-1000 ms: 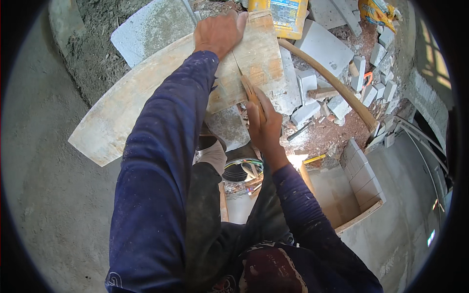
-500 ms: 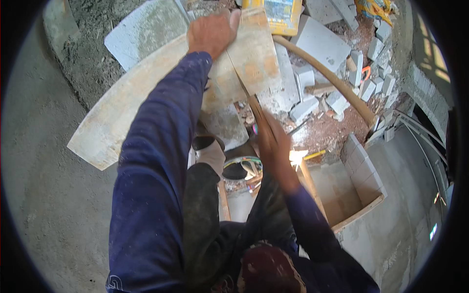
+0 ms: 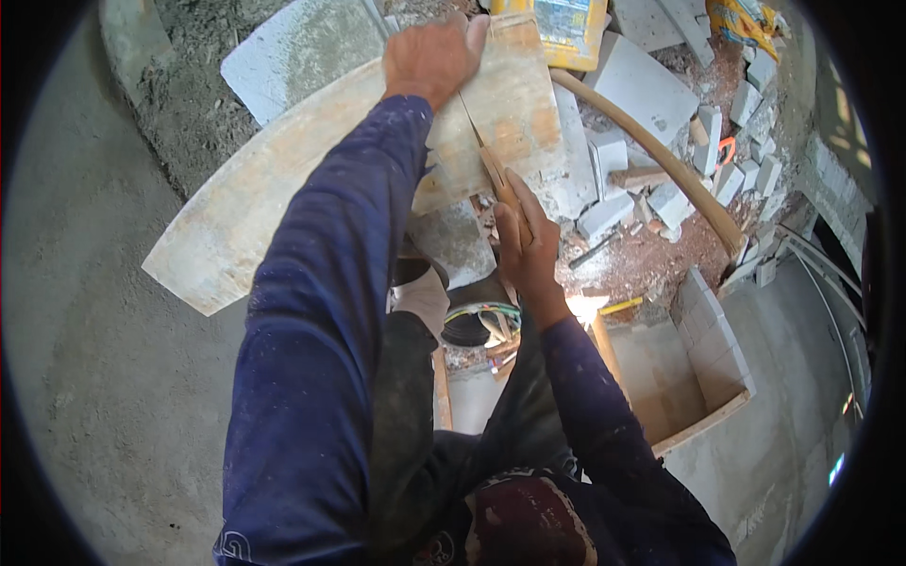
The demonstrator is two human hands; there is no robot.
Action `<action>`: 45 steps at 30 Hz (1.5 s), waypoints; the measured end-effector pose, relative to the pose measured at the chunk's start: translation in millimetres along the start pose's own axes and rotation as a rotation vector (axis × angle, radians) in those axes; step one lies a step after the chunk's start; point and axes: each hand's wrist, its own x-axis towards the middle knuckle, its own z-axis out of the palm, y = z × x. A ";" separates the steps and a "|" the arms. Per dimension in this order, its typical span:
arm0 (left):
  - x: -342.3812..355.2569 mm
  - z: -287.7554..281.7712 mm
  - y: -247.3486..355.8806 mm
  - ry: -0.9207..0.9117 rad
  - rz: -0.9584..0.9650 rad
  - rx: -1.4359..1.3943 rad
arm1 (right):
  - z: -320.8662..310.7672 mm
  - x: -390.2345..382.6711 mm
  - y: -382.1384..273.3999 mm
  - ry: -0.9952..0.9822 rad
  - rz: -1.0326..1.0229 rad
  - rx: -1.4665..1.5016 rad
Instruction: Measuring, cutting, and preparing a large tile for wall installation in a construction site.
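Note:
My left hand (image 3: 429,57) lies flat on a long curved wooden board (image 3: 245,208), pressing near its far end. My right hand (image 3: 528,245) grips the wooden handle of a hand saw (image 3: 483,151), whose thin blade runs across the board just right of my left hand. Both arms wear dark blue sleeves. My foot (image 3: 425,292) stands below the board.
Grey concrete blocks (image 3: 651,94) and broken pieces lie on red rubble at the right. A long wooden tool handle (image 3: 661,160) crosses them. A yellow bag (image 3: 557,24) sits at the top. A block-walled pit (image 3: 689,377) lies lower right. A concrete floor (image 3: 85,377) spreads left.
My right hand drew the saw back toward me, then pushed it forward along the cut again. My left hand stayed pressed on the board.

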 end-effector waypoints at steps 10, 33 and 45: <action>-6.5 8.6 -2.3 -0.002 0.015 0.001 | -44.3 -29.0 -81.0 -0.208 0.179 -0.231; -6.5 5.6 -16.5 0.061 0.009 0.158 | -56.7 -26.8 -97.6 -0.274 0.260 -0.143; -2.4 6.8 -7.8 0.050 0.024 0.086 | 18.7 -8.2 32.4 -0.036 0.185 -0.040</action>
